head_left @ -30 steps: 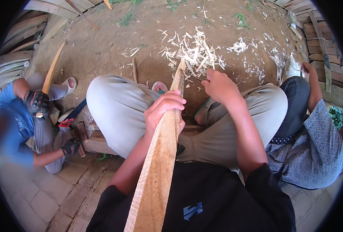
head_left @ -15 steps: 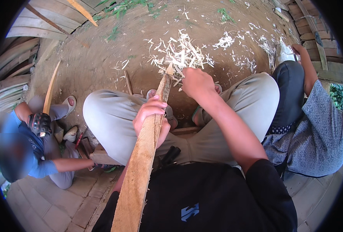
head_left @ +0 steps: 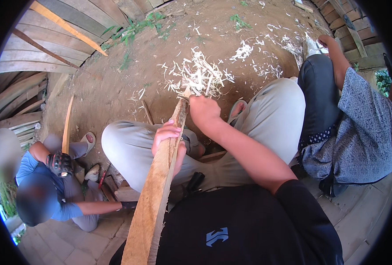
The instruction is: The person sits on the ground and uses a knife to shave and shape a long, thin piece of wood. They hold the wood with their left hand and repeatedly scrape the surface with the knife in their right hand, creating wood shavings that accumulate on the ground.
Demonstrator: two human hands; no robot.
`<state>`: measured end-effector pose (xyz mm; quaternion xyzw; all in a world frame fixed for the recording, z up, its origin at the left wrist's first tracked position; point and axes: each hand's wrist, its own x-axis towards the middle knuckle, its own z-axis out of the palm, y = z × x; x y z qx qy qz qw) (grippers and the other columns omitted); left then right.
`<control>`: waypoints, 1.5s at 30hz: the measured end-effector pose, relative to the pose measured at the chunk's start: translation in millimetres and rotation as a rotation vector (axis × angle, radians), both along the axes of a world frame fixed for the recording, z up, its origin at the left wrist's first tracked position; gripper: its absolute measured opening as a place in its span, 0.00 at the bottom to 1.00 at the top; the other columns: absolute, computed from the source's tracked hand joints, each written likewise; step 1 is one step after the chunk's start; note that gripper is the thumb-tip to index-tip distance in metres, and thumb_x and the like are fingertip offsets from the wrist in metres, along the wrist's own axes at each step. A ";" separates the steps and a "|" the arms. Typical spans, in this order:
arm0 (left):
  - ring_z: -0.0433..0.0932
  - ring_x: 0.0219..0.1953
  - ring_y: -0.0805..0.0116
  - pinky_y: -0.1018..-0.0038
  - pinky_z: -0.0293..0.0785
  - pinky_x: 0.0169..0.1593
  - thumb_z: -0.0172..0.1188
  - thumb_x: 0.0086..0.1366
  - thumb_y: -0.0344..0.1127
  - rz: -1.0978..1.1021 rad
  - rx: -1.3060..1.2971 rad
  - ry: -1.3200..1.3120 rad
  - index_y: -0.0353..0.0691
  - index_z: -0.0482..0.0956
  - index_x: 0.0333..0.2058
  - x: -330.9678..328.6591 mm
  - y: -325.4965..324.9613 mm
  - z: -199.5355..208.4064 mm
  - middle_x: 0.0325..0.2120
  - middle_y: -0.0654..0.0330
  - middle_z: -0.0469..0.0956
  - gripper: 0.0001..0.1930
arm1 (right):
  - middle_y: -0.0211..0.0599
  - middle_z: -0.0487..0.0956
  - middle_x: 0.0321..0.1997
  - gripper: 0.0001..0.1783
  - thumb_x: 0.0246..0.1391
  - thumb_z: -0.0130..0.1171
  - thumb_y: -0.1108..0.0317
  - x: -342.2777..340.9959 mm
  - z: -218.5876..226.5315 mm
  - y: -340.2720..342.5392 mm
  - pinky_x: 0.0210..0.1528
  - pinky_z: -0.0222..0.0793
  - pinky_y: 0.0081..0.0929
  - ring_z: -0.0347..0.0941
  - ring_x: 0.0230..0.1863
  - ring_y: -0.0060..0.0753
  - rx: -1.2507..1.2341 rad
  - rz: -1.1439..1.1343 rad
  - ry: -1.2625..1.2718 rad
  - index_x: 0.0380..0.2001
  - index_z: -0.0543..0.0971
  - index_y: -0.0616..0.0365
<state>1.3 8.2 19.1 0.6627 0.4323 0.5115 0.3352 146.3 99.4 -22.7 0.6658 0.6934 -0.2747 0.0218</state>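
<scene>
A long rough wooden plank (head_left: 154,194) slants from my lap down to the dirt ground, its far tip among pale wood shavings (head_left: 200,77). My left hand (head_left: 169,139) wraps around the plank at mid-length. My right hand (head_left: 204,110) is closed near the plank's far end, beside its upper edge; whatever it grips is hidden by the fist. My knees in grey trousers (head_left: 129,145) spread to either side of the plank.
A person in a blue shirt with black gloves (head_left: 59,163) crouches at lower left holding a thin wooden stick (head_left: 66,126). Another person in a patterned blue top (head_left: 359,123) sits at right. Stacked boards (head_left: 23,66) line the upper left.
My right hand has slid farther down toward the plank's tip. The view has tilted, so the plank and my knees sit lower in the picture.
</scene>
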 end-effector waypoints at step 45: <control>0.80 0.52 0.53 0.60 0.73 0.60 0.59 0.45 0.15 0.142 -0.038 0.033 0.36 0.74 0.37 4.7 -9.6 3.8 0.39 0.51 0.80 0.18 | 0.46 0.86 0.46 0.12 0.62 0.55 0.69 24.7 -82.5 8.7 0.45 0.82 0.35 0.85 0.48 0.40 -0.107 -0.176 -0.174 0.46 0.83 0.56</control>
